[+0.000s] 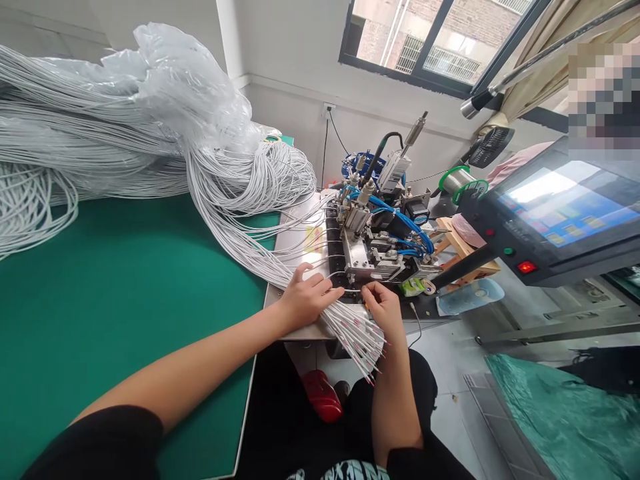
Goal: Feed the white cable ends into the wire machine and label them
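Many cables (280,179) partly in bag (195,87); right fingers (374,294) pinching one; left fingers (320,288): grip unclear.

The left hand (306,301) rested on a bundle of white cables (353,327), whose reddish-tipped ends fanned out past it; the right hand (385,310) had its fingers (369,293) pinched at a single cable (353,291) beside the machine (357,237); a heap of similar cables (283,177), partly under clear plastic (195,87), lay on the green surface (125,287); a screen (575,207) and a green-rimmed spool (459,183) stood to the machine's right.
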Demonstrator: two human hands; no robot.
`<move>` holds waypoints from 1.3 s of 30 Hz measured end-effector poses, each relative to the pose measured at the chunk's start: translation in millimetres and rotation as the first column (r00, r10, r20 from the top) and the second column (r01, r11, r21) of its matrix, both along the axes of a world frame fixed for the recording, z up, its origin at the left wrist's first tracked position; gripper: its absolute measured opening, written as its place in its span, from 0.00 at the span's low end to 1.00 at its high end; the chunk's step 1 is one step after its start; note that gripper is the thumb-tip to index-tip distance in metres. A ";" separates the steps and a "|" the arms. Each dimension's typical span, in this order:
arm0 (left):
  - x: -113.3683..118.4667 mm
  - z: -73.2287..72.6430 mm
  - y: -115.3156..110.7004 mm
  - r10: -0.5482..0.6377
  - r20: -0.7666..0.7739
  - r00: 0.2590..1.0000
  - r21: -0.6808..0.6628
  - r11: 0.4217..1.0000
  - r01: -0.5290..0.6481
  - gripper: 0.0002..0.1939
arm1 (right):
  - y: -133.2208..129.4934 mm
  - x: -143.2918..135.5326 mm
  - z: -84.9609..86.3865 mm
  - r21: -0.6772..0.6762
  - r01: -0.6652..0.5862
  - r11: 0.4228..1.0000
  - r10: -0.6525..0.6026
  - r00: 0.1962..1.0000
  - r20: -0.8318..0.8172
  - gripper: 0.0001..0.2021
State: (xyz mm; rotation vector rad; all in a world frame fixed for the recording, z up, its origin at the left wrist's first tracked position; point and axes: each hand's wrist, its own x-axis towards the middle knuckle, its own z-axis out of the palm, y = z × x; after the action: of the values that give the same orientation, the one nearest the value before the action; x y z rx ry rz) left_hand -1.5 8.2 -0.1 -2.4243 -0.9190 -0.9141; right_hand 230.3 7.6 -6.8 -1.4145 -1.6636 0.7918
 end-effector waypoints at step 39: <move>-1.2 -4.5 -0.6 0.053 0.058 0.997 -0.126 0.991 -0.046 0.15 | -40.1 43.3 5.6 -0.219 -0.150 0.964 0.120 0.982 -0.145 0.17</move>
State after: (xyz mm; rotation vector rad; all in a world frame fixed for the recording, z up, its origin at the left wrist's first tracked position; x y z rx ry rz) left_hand -2.7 7.6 -4.6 -2.4766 -1.0834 -0.9439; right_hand 273.6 -32.5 -1.1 -1.3799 -1.6206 1.1618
